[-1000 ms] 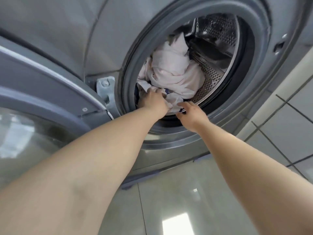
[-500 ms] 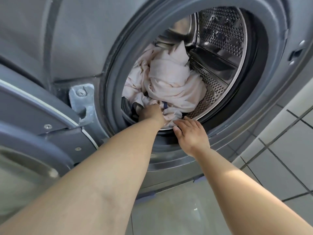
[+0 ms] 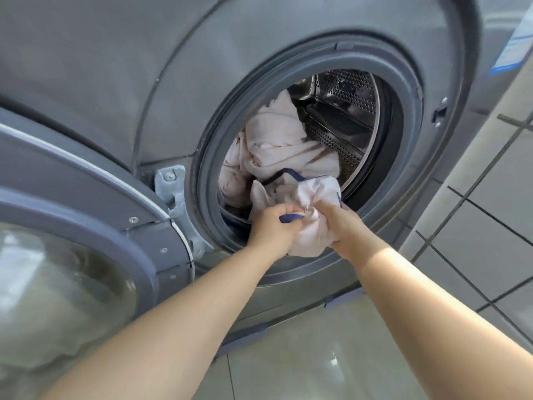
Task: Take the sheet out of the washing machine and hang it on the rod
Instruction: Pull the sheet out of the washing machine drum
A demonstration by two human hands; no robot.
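One washing machine [image 3: 115, 82], grey, front-loading, filling most of the view. One round door [image 3: 72, 269] with a glass window, swung wide open at near left on one metal hinge [image 3: 170, 183]. One grey rubber seal [image 3: 210, 157] ringing the opening. One perforated steel drum [image 3: 346, 111] behind it. One sheet [image 3: 277, 145], pale pinkish white with dark blue trim [image 3: 284, 173], crumpled into a heap. Two bare hands, two bare forearms. One label [image 3: 516, 41] with a blue edge at far right on the machine's top corner.

Glossy pale tile floor [image 3: 317, 370] below the machine, catching bright reflections. At right, a surface of light tiles [image 3: 504, 197] with dark grout lines, just beside the machine.

Most of the sheet piled inside the drum against its left side; one bunched end drawn forward over the lower lip of the seal and hanging just outside the opening.

Both arms stretched forward from the near edge, converging at the lower rim of the opening. Left hand [image 3: 271, 226] knuckles up, fingers curled into a fist around a fold of the sheet, a strip of blue trim showing beside the thumb. Right hand [image 3: 340, 226] just beside it, nearly touching, fingers likewise closed tight around the bunched cloth, a wad of fabric bulging below and between the two fists.
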